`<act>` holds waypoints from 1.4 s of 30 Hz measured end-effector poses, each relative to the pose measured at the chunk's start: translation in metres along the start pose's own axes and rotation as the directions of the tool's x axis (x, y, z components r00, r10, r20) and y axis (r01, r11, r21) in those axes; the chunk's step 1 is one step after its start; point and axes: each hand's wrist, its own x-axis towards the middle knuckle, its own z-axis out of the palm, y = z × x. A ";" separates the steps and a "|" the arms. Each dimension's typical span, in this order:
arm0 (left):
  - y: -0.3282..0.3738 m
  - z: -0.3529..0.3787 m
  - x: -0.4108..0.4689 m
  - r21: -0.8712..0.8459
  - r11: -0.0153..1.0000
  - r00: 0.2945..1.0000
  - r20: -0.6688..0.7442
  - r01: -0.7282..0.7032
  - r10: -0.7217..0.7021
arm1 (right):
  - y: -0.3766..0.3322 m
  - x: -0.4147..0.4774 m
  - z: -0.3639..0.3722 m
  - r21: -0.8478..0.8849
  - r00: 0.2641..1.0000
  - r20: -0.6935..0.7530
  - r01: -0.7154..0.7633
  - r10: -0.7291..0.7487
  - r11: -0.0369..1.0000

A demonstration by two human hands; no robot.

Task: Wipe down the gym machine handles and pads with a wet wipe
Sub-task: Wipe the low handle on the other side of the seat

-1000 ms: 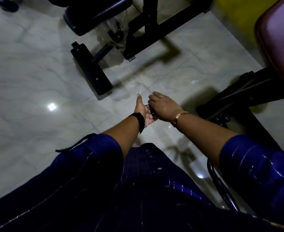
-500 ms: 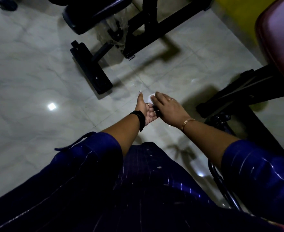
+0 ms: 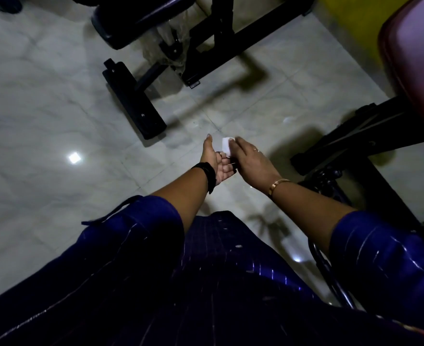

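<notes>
Where the black machine base [image 3: 134, 102] rests, marble tiles [image 3: 38, 113] gleam.

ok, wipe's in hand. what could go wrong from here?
1. The wet wipe is small and just pinched by the right hand above the bare floor; a slip would likely drop and dirty it.
2. The light is dim and the black pad is dark, so missed patches may be hard to spot.
3. The black base bar lies on the floor ahead: a possible trip.
</notes>
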 end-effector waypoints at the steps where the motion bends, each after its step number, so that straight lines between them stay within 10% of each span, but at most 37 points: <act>1: -0.001 0.000 -0.001 -0.016 1.000 1.000 0.011 -0.001 0.001 | -0.002 0.005 -0.003 -0.024 0.999 0.006 0.043 -0.042 0.999; 8: -0.004 -0.005 0.008 0.024 0.999 1.000 0.015 -0.022 0.022 | -0.007 0.056 -0.026 0.052 0.939 0.317 -0.156 0.132 0.986; 12: -0.003 -0.004 0.007 0.021 0.999 0.999 0.034 -0.026 0.025 | -0.004 0.037 -0.017 0.246 0.939 0.199 -0.324 0.279 0.914; 21: -0.003 -0.004 0.009 -0.056 0.998 0.999 0.048 -0.012 0.014 | -0.012 0.026 -0.009 -0.088 0.986 0.168 0.001 0.014 0.996; 28: -0.005 -0.007 0.011 -0.010 0.999 0.999 0.028 -0.039 0.039 | -0.011 0.040 -0.021 0.300 0.913 0.251 -0.389 0.321 0.871; 32: -0.003 -0.005 0.007 -0.021 1.000 1.000 0.008 -0.003 0.003 | -0.016 0.006 0.002 0.178 0.976 0.049 -0.218 0.212 0.960; 38: -0.006 -0.010 0.011 -0.006 0.999 0.999 0.015 -0.039 0.039 | -0.020 0.027 -0.007 -0.133 0.991 0.130 0.007 0.011 0.991; 42: -0.006 -0.011 0.013 0.065 0.997 0.999 -0.001 -0.041 0.041 | -0.018 0.056 -0.018 0.070 0.931 0.313 -0.222 0.190 0.973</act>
